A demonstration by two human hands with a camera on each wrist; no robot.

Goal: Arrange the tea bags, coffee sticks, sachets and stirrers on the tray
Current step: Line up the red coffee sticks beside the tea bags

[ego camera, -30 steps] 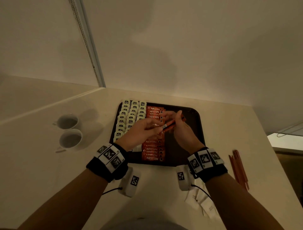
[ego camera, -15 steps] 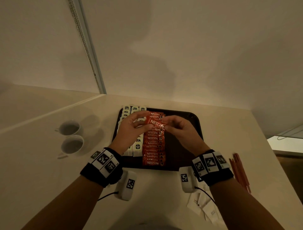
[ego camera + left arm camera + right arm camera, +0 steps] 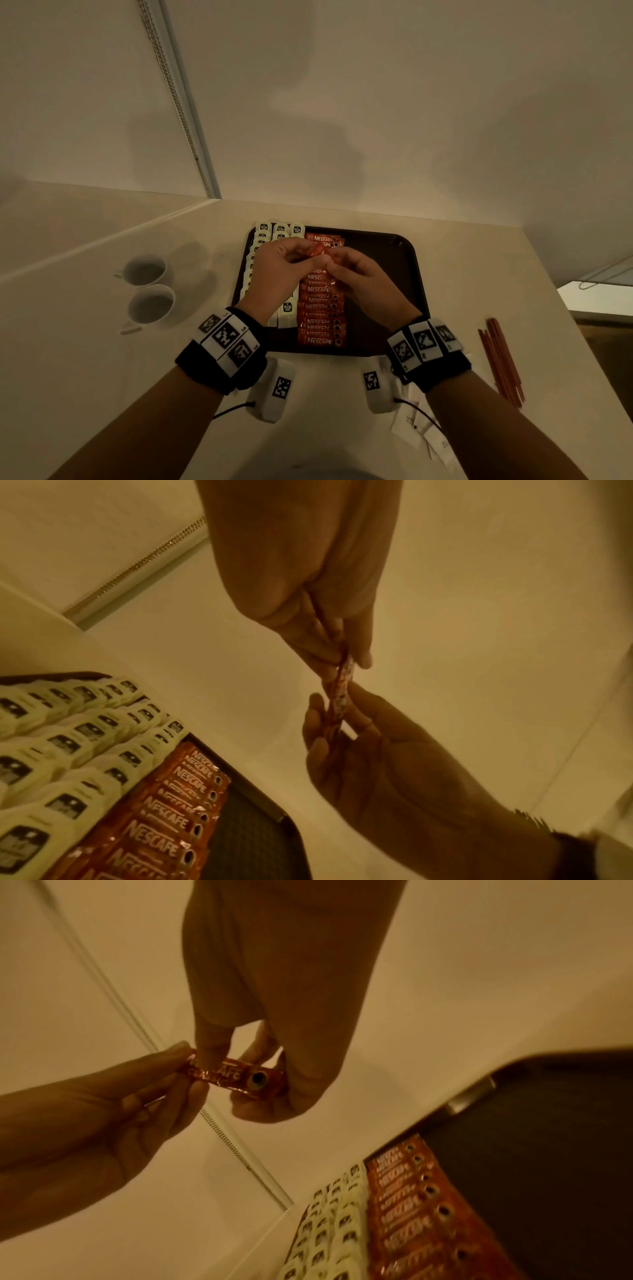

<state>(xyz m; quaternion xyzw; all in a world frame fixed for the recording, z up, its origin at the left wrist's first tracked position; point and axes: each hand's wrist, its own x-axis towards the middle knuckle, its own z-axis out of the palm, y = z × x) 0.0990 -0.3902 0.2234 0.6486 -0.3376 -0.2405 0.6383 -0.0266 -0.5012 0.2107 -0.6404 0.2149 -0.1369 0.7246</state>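
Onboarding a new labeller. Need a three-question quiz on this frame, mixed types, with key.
1. True or false: the red stirrers already lie on the tray.
2. What do the left hand and right hand hold between them? A) a tea bag B) a coffee stick C) a cup
3. Fill in: on the tray, the tea bags lie to the ___ of the coffee stick column.

Key:
1. False: they lie on the counter, right of the tray.
2. B: each hand pinches one end of the coffee stick.
3. left
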